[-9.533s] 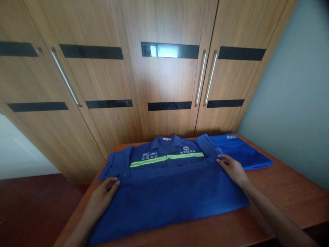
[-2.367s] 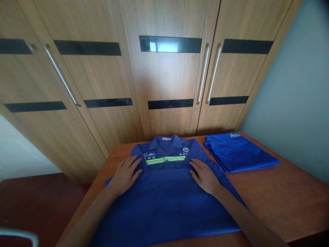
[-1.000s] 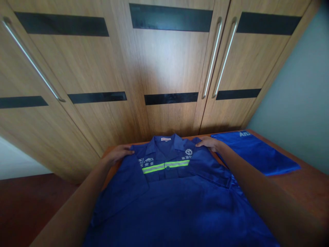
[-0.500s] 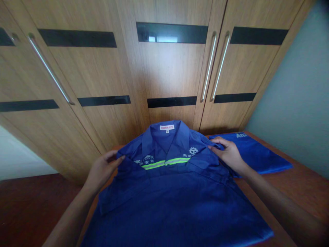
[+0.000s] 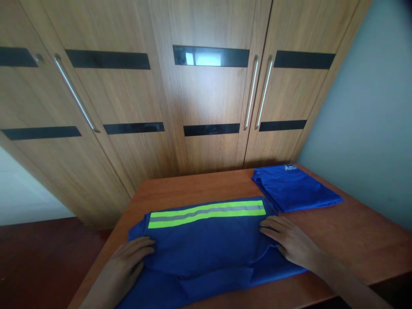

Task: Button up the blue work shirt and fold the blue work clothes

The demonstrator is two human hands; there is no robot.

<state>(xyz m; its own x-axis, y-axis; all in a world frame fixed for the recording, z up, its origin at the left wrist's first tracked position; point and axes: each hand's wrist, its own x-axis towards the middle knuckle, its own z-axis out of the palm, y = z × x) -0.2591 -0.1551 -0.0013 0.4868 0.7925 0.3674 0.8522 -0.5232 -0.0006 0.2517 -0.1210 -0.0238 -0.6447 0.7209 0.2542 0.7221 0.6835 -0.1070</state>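
Observation:
A dark blue work jacket [image 5: 206, 244] lies folded over on the table, back side up, with a wide yellow-green and grey reflective stripe along its far edge. Its collar flap [image 5: 219, 279] faces me at the near side. My left hand [image 5: 127, 262] is closed on the jacket's left side, fingers on top of the cloth. At the right side, my right hand [image 5: 286, 240] grips the other edge, its fingers over the fabric and the thumb partly hidden.
A folded blue garment [image 5: 296, 189] with white lettering lies at the table's back right. Behind the reddish-brown table [image 5: 193, 184] stands a wooden wardrobe [image 5: 212, 94] with metal handles. A pale wall is on the right; dark red floor shows at left.
The jacket's collar end has been folded over toward me, hiding its front and label and showing the back stripe. Both hands have come lower and nearer with it.

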